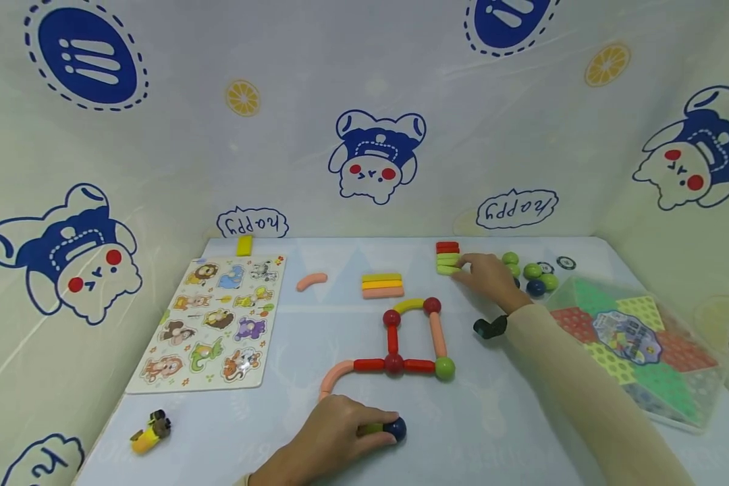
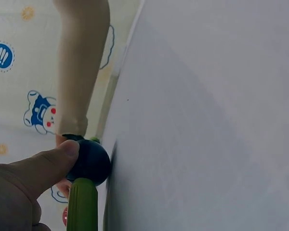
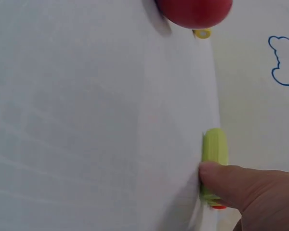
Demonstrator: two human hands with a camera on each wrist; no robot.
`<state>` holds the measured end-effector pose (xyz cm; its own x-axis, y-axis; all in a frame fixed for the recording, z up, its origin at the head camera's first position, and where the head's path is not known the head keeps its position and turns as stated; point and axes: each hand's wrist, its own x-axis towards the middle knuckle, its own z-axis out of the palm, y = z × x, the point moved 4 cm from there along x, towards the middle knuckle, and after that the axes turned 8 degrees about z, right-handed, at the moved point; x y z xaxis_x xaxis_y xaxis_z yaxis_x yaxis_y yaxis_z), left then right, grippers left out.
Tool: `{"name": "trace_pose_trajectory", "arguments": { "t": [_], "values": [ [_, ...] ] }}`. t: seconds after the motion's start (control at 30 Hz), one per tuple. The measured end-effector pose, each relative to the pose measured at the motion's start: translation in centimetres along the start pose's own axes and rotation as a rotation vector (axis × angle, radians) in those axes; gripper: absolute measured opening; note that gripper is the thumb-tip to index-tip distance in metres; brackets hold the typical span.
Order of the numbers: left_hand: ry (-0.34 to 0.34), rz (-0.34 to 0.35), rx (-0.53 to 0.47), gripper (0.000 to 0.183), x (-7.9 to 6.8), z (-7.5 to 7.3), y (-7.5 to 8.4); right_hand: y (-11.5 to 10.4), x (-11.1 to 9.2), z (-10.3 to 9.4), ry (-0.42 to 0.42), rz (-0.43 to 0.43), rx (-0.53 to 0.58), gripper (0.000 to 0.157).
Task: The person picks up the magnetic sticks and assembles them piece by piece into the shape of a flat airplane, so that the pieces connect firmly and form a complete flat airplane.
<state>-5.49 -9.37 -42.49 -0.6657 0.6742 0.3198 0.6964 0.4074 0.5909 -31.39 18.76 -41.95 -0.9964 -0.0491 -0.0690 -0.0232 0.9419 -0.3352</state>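
One blue ball (image 1: 399,429), bottom centre, is pinched by the left hand (image 1: 333,433), probably for steadiness; centre-right, the right hand (image 1: 489,277) pinches a green stick (image 3: 215,146).

Dark blue ball (image 2: 92,163) at end of green rod (image 2: 82,207); light-green rods (image 1: 446,259) side by side

Behind the bare fingers of the right hand (image 1: 489,278), a plain beige long sleeve (image 1: 577,385) ends at the wrist; a small black fitting (image 1: 490,328) projects there on the thumb side. The left wrist view shows a dark band (image 2: 73,137) at that cuff. Behind the left hand's (image 1: 331,432) fingers, a sliver of beige cloth (image 1: 244,480) is visible.
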Motion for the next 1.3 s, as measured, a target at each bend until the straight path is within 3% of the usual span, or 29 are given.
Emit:
{"name": "trace_pose_trajectory", "arguments": {
  "t": [0.13,0.27,0.4,0.57,0.7,0.83,0.97,1.17,1.3],
  "values": [
    [-0.003,0.003,0.007,0.029,0.1,0.0,0.0,0.6,-0.4,0.4,0.007,0.023,0.0,0.036],
    [0.004,0.015,0.016,0.029,0.2,-0.1,0.1,0.4,-2.5,-0.3,0.06,0.029,0.043,0.038],
    [0.021,0.034,0.026,0.028,0.2,-0.1,0.2,0.2,-6.8,-0.8,0.14,0.003,0.155,0.035],
    [0.016,0.037,0.029,0.029,0.2,0.0,0.1,0.2,-13.8,0.3,0.18,-0.061,0.303,0.034],
    [0.018,0.038,0.026,0.03,0.2,0.1,0.0,-0.1,-17.9,1.5,0.105,-0.094,0.406,0.027],
    [0.028,0.052,0.048,0.03,0.1,0.1,0.0,-1.6,-21.0,3.1,-0.101,-0.18,0.469,0.018],
    [0.031,0.06,0.048,0.029,0.2,0.0,0.1,-3.5,-23.2,4.9,-0.267,-0.294,0.464,0.013],
    [0.027,0.042,0.051,0.029,0.2,-0.1,0.1,-4.6,-24.3,6.0,-0.326,-0.322,0.485,0.014],
    [0.032,0.052,0.057,0.029,0.2,0.0,0.2,-4.5,-24.5,5.9,-0.298,-0.33,0.49,0.013]
  ]
}}
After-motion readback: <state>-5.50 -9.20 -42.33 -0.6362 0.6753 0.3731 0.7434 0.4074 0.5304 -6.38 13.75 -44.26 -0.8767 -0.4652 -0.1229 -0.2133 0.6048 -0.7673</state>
